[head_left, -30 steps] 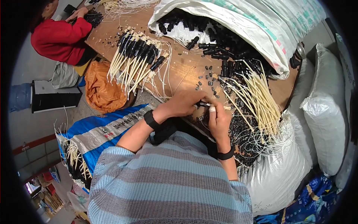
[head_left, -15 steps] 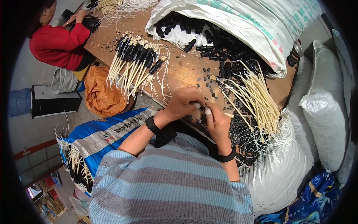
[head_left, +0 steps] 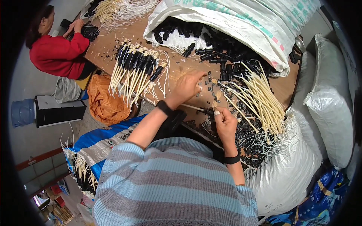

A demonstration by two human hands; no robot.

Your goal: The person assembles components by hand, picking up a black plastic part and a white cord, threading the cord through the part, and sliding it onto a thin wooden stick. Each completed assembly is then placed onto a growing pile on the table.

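Observation:
My right hand [head_left: 227, 126], with white tape on a finger, is closed on a black cylindrical connector [head_left: 207, 111]. A cream-coloured rod or sleeve [head_left: 193, 107] runs leftward from that connector, low over the table's near edge. Up and to the left, my left hand [head_left: 187, 87] is raised above the table, its index finger and thumb apart. I see nothing between them. Small black pieces [head_left: 209, 89] lie scattered just right of this hand. Beyond it to the left sits a bundle of cream rods with black connectors [head_left: 137, 62].
A white woven sack [head_left: 241, 22] spills black connectors [head_left: 226, 69] onto the brown table [head_left: 181, 69]. Loose cream rods with white strings [head_left: 260, 101] lie at right, beside stuffed white sacks [head_left: 328, 101]. A person in red [head_left: 60, 51] works at the far left, near an orange sack [head_left: 105, 100].
My hands were together and have parted. The left moved up and left; the right moved slightly right and down. The connector with its cream rod now shows at the right hand.

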